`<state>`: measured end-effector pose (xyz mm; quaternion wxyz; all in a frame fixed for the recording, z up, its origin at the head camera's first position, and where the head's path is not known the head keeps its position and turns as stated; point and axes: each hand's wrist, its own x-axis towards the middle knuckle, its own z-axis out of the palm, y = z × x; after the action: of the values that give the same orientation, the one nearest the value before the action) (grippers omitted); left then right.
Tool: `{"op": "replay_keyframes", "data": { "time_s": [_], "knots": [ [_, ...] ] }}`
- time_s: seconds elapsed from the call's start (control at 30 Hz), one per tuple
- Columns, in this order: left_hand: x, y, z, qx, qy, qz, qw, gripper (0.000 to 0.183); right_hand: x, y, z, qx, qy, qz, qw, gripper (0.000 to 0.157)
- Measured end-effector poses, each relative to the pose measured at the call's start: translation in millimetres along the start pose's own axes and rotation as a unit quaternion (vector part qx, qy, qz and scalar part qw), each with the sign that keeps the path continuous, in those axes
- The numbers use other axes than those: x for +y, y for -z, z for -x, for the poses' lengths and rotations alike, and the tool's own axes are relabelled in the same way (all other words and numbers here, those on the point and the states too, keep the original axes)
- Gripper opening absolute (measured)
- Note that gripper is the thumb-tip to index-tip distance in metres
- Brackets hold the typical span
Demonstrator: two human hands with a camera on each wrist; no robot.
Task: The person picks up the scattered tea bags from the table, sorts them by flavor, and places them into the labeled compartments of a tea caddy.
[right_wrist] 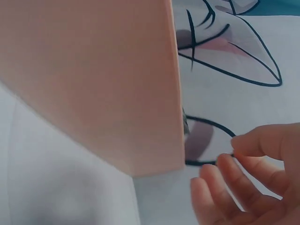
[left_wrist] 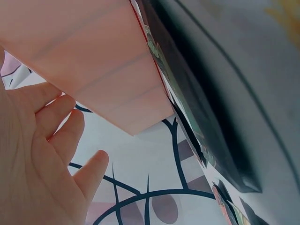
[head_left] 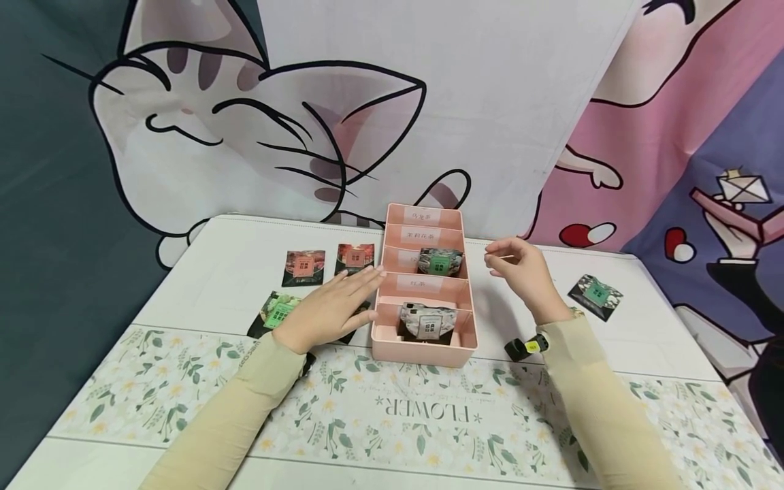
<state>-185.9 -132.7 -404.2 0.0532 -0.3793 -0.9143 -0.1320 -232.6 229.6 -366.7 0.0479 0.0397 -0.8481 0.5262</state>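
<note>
A pink divided box with paper labels stands on the table. One sachet with a green label sits in its middle compartment, and a whitish sachet lies in the front one. My left hand has its fingers extended, with the fingertips at the box's left rim. To the right of the box, my right hand hovers with loosely bent fingers and nothing between them. In the right wrist view, the thumb and index finger come close together beside the box wall.
Left of the box lie two red-labelled sachets, a bright green sachet and a dark sachet partly hidden by the left hand. A teal-labelled sachet lies far right. A floral strip crosses the table; a cartoon backdrop hangs behind.
</note>
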Motion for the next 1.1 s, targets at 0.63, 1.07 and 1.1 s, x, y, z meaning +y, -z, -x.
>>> {"op": "replay_keyframes", "data": {
  "time_s": [0.63, 1.07, 1.1],
  "knots": [
    [0.0, 1.2, 0.8, 0.002, 0.001, 0.002, 1.0, 0.068, 15, 74.3, 40, 0.015, -0.014, 0.21, 0.978, 0.033],
    [0.0, -0.6, 0.5, -0.005, 0.008, 0.005, 0.9999, 0.068, 44, 110.1, 53, -0.003, -0.119, 0.258, 0.959, 0.048],
    [0.0, -0.6, 0.6, -0.004, 0.007, 0.006, 1.0, 0.068, 46, 111.8, 54, -0.003, -0.123, 0.26, 0.958, 0.047]
  ]
}}
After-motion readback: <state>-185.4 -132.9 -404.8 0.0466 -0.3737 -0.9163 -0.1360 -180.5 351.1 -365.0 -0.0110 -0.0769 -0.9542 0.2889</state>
